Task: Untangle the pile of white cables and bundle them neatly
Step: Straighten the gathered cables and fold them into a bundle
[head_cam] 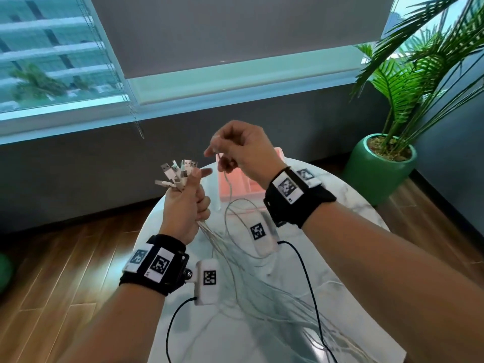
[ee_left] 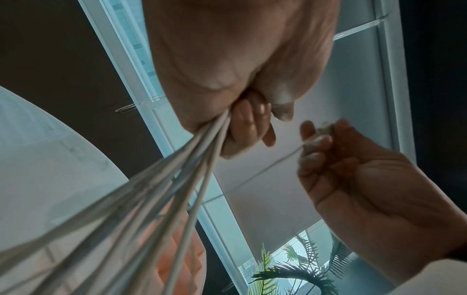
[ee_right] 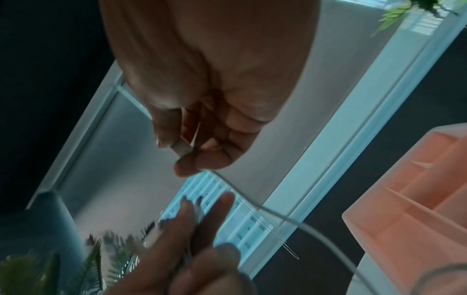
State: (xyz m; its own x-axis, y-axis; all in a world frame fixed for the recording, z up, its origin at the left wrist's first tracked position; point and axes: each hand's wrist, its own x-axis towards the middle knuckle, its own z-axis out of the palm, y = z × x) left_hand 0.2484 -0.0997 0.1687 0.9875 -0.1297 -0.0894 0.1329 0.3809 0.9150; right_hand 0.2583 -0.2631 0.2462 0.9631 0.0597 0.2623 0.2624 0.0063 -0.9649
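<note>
Head view: left hand (head_cam: 187,205), centre frame, clenched round a bundle of white cables (head_cam: 235,258), plugs fanned above the fist, strands trailing down onto the marble counter (head_cam: 348,205). Right hand (head_cam: 243,150) pinches one cable end. Left wrist view: cables (ee_left: 156,179) leave the fist toward lower left. Right wrist view: fingers (ee_right: 164,129) grip a plug (ee_right: 182,149), centre.

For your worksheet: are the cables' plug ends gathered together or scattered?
Gathered: the left hand grips the USB plugs as one cluster.

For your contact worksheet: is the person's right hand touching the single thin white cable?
Touching. The right wrist view shows the right hand pinching the single thin white cable at its plug end, between thumb and fingertips.
</note>
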